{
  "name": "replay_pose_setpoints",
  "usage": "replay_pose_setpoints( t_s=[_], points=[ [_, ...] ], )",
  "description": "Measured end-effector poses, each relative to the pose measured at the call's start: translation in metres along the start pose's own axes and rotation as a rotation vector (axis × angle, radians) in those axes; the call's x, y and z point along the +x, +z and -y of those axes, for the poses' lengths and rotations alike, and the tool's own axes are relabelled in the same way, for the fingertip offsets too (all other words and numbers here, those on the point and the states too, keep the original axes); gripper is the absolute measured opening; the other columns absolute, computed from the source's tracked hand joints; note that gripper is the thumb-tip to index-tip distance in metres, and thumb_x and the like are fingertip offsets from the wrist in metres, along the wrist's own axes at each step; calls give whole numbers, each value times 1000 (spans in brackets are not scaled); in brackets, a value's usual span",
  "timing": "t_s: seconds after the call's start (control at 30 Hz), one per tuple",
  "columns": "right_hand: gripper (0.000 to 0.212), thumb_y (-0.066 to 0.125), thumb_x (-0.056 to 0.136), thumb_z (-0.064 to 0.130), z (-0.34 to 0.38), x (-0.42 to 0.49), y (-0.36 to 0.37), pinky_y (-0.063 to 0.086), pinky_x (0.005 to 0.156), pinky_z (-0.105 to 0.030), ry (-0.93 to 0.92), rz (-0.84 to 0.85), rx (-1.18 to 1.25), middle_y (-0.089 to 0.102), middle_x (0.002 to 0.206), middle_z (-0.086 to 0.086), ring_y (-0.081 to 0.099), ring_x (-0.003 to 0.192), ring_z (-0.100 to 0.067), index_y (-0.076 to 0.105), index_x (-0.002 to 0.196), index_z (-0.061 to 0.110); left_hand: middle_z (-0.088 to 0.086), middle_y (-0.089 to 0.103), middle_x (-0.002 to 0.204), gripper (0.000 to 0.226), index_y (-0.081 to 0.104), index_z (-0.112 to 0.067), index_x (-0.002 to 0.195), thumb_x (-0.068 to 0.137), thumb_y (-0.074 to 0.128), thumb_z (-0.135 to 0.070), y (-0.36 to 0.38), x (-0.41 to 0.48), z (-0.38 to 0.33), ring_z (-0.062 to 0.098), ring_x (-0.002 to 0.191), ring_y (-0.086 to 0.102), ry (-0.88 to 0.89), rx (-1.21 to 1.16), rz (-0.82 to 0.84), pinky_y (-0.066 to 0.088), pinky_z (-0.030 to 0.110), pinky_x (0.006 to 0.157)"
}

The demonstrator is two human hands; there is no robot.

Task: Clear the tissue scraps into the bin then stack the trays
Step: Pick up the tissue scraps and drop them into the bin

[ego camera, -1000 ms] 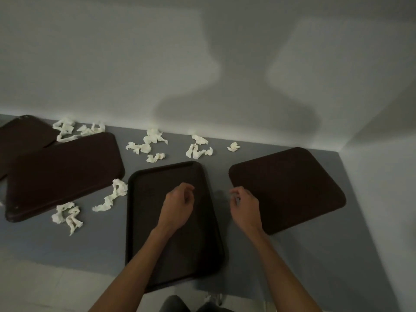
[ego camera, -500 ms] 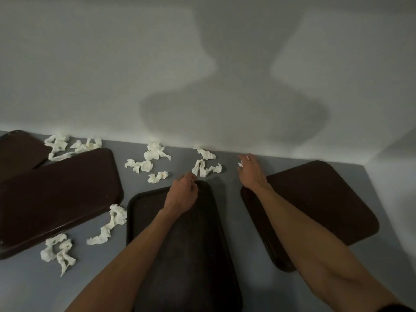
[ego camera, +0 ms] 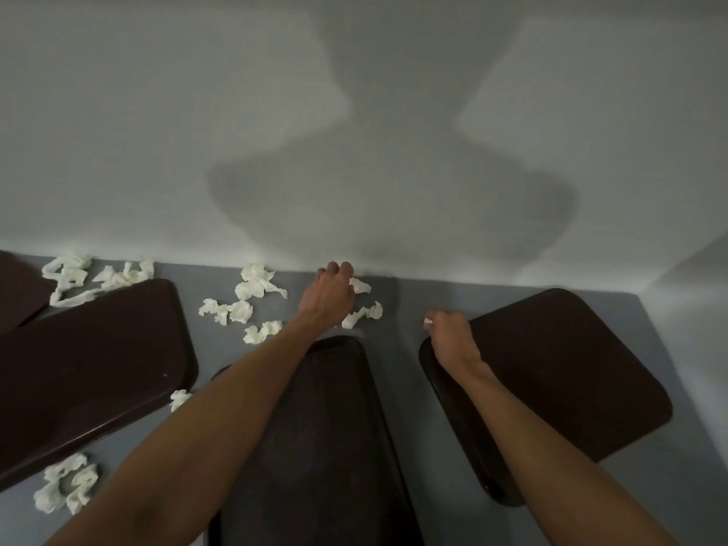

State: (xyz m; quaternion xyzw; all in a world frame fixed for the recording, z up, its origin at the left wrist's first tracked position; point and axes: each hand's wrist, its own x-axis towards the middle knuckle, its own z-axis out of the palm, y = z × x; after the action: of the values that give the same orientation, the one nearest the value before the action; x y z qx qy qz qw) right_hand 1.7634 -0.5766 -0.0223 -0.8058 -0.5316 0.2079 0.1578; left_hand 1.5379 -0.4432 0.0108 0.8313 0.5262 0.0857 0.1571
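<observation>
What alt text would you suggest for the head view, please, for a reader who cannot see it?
A person's left hand reaches among white tissue scraps by the wall, while the right hand pinches a small scrap. Four dark trays lie on a grey table, with more scraps scattered at the left.

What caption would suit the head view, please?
Left hand reaches a tissue scrap by the wall; right hand pinches a small scrap by the right tray.
</observation>
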Motion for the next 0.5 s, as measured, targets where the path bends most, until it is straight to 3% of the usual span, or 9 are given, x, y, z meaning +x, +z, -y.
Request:
replay_pose_setpoints(
  t_s=[0.07,0.13,0.23,0.33,0.4,0.5],
  points=[
    [17,55,105,10,2,-17,-8,45,60,-18,-57,-64,26,57,83,4,61,77,-13,68,97,3,18,49,135,39,47,-14,139,101,53,-20,2,13,-7,40,120,52,-9,41,38,54,53,89],
    [14,60,104,9,2,-37,-16,52,73,-30,-170,-153,63,67,93,-6,66,85,-22,72,99,4,22,43,142,44,44,-18,144,102,53,-25,9,24,-9,45,123,51,-19,51,97,51,54,95],
    [23,66,103,16,5,-68,-31,46,90,-13,-152,-186,163,72,117,-5,68,106,-16,75,123,10,24,41,143,45,46,-19,146,103,54,-28,25,33,-3,48,124,53,-11,43,160,48,54,104],
    [27,66,103,22,1,-99,-42,39,91,-1,-132,-192,192,70,124,4,65,113,-6,73,129,21,23,50,140,38,56,-12,142,105,53,-22,37,37,0,44,127,52,53,78,139,44,49,110],
    [27,67,102,22,-3,-118,-47,42,94,-1,-141,-207,233,70,124,9,64,114,-1,73,128,25,23,60,130,32,64,-7,135,104,55,-13,40,35,-2,40,122,57,71,57,97,43,43,107],
    [27,72,99,19,-10,-141,-49,50,97,-10,-145,-252,298,71,120,12,66,109,2,75,125,27,21,67,113,23,74,-5,119,100,62,-9,40,31,-4,37,102,69,20,-51,50,55,38,90]
  ],
)
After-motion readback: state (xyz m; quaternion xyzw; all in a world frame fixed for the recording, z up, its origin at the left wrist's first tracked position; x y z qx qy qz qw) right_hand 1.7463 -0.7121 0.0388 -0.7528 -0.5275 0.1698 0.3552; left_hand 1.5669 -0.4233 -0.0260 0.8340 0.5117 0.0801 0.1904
